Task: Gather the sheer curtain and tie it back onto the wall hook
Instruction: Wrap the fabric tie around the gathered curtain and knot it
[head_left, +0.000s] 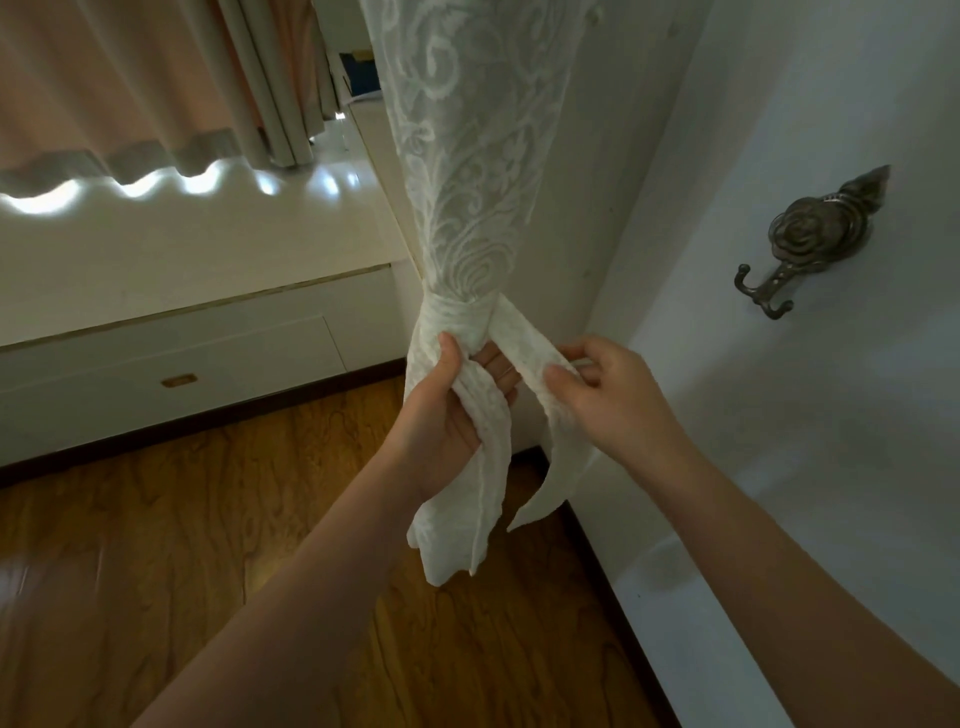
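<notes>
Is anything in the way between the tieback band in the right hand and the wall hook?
Nothing visible. The right hand holds the tieback band at the gathered sheer curtain; only bare wall lies between it and the wall hook, up and right.

Left hand (447, 415) clenched, right hand (608, 395) pinching.

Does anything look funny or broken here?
Nothing looks broken or spilled. The sheer curtain is bunched with a tie-back band around it. The left hand and right hand each hold an end of the band. The wall hook hangs empty for now.
</notes>
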